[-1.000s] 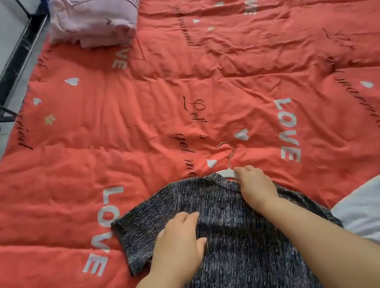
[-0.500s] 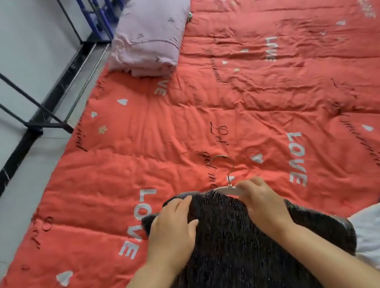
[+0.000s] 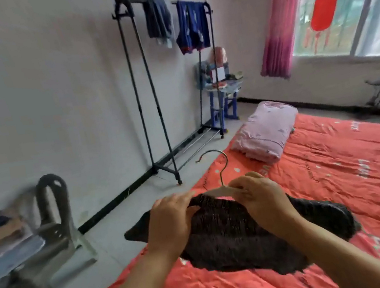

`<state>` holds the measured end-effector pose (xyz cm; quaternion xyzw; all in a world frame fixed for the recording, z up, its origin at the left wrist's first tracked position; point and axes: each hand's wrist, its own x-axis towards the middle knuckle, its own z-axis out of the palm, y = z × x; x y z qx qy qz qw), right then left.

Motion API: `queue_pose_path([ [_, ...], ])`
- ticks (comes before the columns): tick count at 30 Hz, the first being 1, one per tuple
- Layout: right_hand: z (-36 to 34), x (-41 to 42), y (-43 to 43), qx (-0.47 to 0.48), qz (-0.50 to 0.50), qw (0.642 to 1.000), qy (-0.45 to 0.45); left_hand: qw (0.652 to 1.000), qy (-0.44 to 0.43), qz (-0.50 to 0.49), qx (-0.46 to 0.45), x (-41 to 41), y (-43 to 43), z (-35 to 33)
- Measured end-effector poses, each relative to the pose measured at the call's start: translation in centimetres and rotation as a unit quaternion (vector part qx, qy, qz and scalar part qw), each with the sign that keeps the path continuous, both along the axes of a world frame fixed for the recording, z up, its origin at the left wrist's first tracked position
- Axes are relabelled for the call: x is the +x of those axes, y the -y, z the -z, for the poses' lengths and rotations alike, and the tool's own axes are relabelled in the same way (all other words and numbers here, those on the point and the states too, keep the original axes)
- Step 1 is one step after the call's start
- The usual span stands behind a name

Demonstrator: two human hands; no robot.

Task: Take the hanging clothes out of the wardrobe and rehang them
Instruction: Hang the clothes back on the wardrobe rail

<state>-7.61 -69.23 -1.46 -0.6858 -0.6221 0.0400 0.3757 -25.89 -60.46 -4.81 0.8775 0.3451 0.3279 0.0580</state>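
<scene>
We hold the dark knit top [image 3: 235,240] on its hanger [image 3: 218,192] over the near left corner of the red quilt [image 3: 350,181]. Our left hand [image 3: 171,223] grips the top's shoulder, with the fingers pressed together and curled over the knit. Our right hand [image 3: 262,198] closes on the pale hanger arm at the collar. Its fingers are bunched side by side and curled round the arm, and the thumb is hidden. The metal hook rises between our two hands and bends toward the left. One sleeve juts past the quilt's left edge, over the floor, and the other points toward the quilt's middle. We cannot tell whether the hem rests on the quilt. A folded pink blanket [image 3: 266,132] sits near the quilt's far left corner. Beyond it, by the wall, stands a black clothes rack [image 3: 138,102] with two blue garments [image 3: 158,20] draped over its top rail. A grey plastic chair [image 3: 56,228], blurred, stands on the floor to our left. A pink curtain [image 3: 281,19] hangs beside the window [image 3: 350,16]
</scene>
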Motion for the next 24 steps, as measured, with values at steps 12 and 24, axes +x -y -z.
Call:
queue_pose_path([
  [12, -16.1, -35.2, 0.8, 0.061, -0.216, 0.974, 0.043, 0.946, 0.147, -0.256, 0.137, -38.5, 10.2, -14.4],
  [24, -19.3, -65.6, 3.8, 0.073, -0.482, 0.873, 0.002, 0.788, 0.014, -0.573, 0.225, -67.5, 27.1, -17.0],
])
